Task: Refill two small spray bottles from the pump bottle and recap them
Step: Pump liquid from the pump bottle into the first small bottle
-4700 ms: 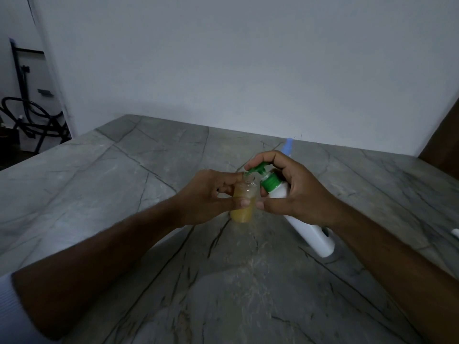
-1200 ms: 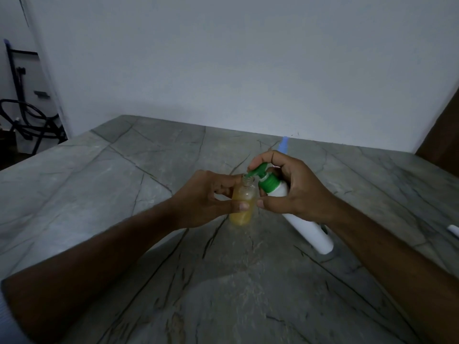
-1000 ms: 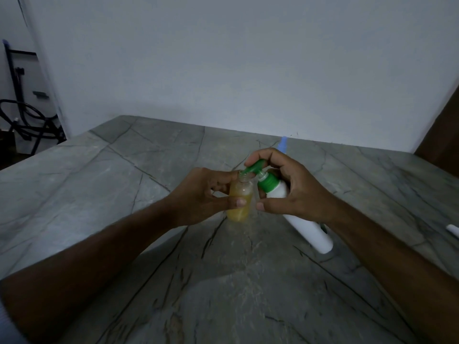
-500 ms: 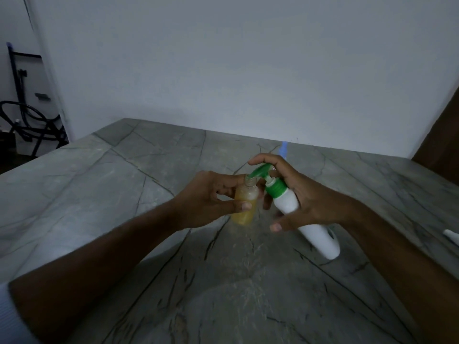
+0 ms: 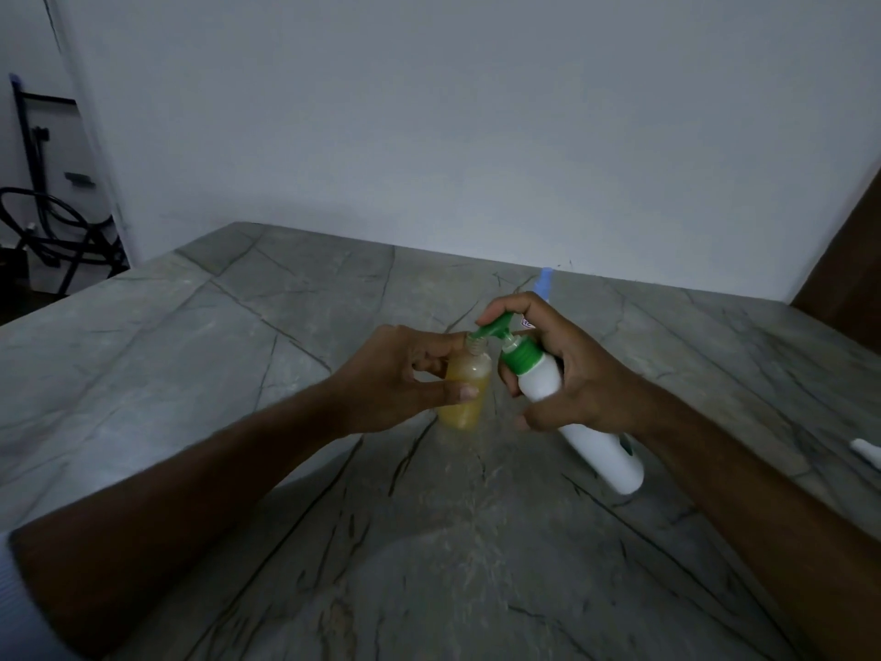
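The left hand [image 5: 395, 374] is closed round a small spray bottle [image 5: 465, 391], thumb across its front and the other fingers behind, holding it upright with its base at or just above the grey stone table [image 5: 190, 355]; whether it touches cannot be told. The bottle is uncapped, its threaded neck bare, and it is full of yellow-orange liquid nearly up to the shoulder.

The right hand [image 5: 572, 374] grips the white pump bottle [image 5: 577, 422] high on its body, just under the green collar. The index finger curls over the top of the green pump head [image 5: 493, 330], the thumb lies low against the bottle's near side, and the other fingers wrap behind. The pump bottle leans sharply, its top toward the small bottle and its base down to the right, resting on or close above the table. The green spout tip sits right at the open neck of the small bottle.

Both bottles are near the middle of the table. Behind the right hand, toward the far edge, a pale blue tip [image 5: 543, 281] of something stands up, mostly hidden. At the right edge a small white object [image 5: 866, 451] lies partly out of view
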